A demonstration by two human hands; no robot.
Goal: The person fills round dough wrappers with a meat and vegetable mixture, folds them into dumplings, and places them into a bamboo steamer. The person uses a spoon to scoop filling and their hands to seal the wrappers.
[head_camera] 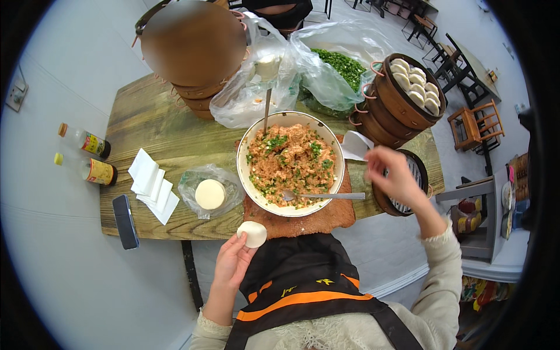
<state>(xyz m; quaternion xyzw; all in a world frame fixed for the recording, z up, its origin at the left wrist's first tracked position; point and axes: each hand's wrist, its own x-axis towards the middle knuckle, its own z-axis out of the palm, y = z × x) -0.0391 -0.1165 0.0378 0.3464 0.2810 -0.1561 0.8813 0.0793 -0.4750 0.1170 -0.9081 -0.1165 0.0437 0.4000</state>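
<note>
My left hand [236, 258] pinches a round dough wrapper [252, 234] at the table's near edge. My right hand [396, 175], slightly blurred, hovers above a bamboo steamer basket [421, 168] on the right; its fingers are bent and apart, with nothing visible in them. Beside its fingertips lies a folded white paper [355, 145]. Between my hands stands a large enamel bowl [243, 183] of minced filling [293, 162] with chopped greens. A spoon [341, 196] rests across its near rim, and another utensil [267, 105] stands upright inside. Stacked wrappers [211, 194] sit on a plastic bag left of the bowl.
Stacked steamers [385, 118] at right hold several dumplings [415, 85]. Another steamer stack [201, 94] rises at back left. Plastic bags surround chopped greens [339, 65]. White papers [153, 186], a phone [125, 222] and two bottles [94, 144] are at left. A brown cloth [302, 225] lies under the bowl.
</note>
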